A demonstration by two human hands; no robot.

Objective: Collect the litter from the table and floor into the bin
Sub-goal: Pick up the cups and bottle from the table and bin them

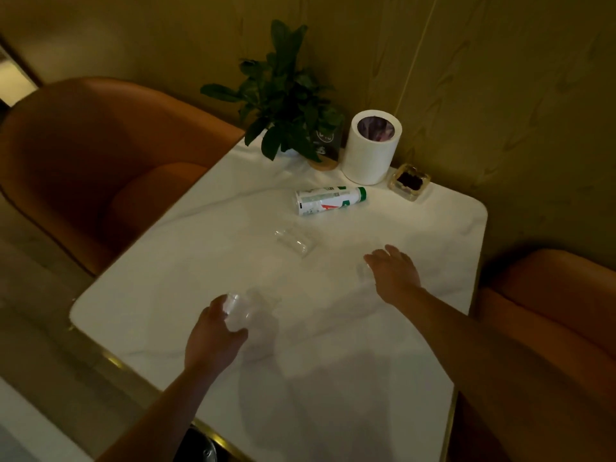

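Left hand (213,331): we grip a clear cup (238,311), ready for binning.
Right hand (393,271): open, reaching another cup (363,271).
Far: bottle (330,200) toppled.

Both forearms are showing bare up to the frame's edge, with no sleeve covering them. The left hand (213,335) and right hand (395,271) are wearing no gloves, rings or watch.

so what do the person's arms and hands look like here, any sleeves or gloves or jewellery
Both arms are bare as far as the view shows: no sleeves reach the forearms. The left hand and the right hand wear no gloves. No watch, bracelet or ring shows on either wrist or on the fingers in view, though the dim light and blur could hide something small.
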